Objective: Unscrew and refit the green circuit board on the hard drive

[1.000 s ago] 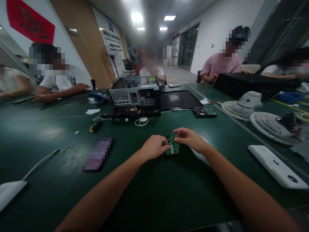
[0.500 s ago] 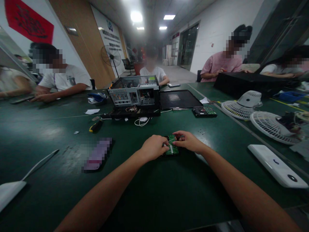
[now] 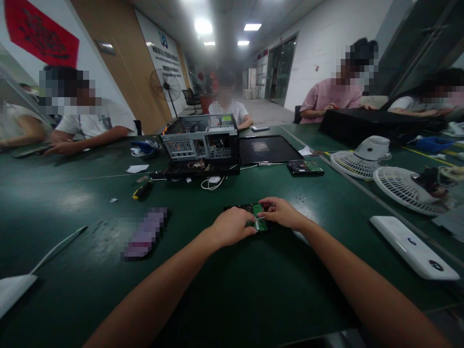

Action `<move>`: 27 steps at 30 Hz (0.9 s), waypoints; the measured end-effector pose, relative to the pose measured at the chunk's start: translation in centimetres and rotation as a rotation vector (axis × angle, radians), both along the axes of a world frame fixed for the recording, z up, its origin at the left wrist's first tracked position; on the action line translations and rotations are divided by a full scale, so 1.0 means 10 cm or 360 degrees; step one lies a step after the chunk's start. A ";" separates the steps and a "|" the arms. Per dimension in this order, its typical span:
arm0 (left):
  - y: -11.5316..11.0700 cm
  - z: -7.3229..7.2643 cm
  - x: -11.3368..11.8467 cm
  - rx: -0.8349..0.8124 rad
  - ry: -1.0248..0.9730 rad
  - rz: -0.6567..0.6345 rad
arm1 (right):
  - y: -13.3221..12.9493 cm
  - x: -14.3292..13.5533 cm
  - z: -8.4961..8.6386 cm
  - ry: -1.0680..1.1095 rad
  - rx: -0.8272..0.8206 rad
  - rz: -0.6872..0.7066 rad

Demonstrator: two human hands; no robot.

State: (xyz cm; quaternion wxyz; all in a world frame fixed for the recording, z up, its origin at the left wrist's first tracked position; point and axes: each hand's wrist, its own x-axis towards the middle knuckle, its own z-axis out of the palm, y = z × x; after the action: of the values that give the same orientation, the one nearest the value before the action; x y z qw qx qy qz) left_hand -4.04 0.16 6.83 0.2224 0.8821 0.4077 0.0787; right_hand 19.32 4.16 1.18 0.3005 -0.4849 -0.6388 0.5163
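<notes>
A hard drive (image 3: pixel 259 226) lies on the green table with its green circuit board facing up. My left hand (image 3: pixel 232 226) covers its left part, fingers curled closed over the board. A thin pale rod (image 3: pixel 258 220) crosses the board from the left fingertips toward the right thumb; its kind is too small to tell. At the drive's right edge, my right hand (image 3: pixel 280 212) has thumb and fingers closed around the side. Part of the drive's black body shows beyond my left hand.
An opened computer case (image 3: pixel 201 145) stands ahead, beside a black side panel (image 3: pixel 270 149). Another hard drive (image 3: pixel 305 167) lies right of it. A yellow-black screwdriver (image 3: pixel 142 190), a blurred purple object (image 3: pixel 146 233), a white device (image 3: pixel 415 247) and fan parts (image 3: pixel 358 162) surround the work spot. People sit opposite.
My left hand has shifted slightly on the drive, and more of the drive's far left edge shows. The thin rod now shows more plainly across the board. The right hand stays at the edge.
</notes>
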 end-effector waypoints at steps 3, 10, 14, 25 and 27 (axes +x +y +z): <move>-0.01 0.03 0.01 -0.0020 -0.0007 0.0025 | -0.01 0.00 0.02 -0.0038 0.0029 -0.0008; 0.03 0.18 0.02 0.0043 -0.0626 0.0368 | -0.11 0.04 0.38 0.0046 0.0355 -0.0161; 0.00 0.16 0.11 -0.0095 -0.1278 0.0577 | -0.30 -0.13 0.54 0.0292 0.0245 0.0269; -0.22 0.06 0.32 -0.0016 -0.1106 0.0467 | -0.47 -0.41 0.46 0.0420 0.0501 0.0292; -0.25 0.02 0.34 -0.0003 -0.1063 0.0510 | -0.40 -0.34 0.47 0.0430 0.0505 0.0199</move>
State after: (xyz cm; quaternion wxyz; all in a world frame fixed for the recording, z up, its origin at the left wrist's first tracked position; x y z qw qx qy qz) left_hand -0.62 -2.32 6.99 0.3289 0.7325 0.4458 0.3957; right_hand 15.89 0.18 5.84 0.4232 -0.3173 -0.6949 0.4871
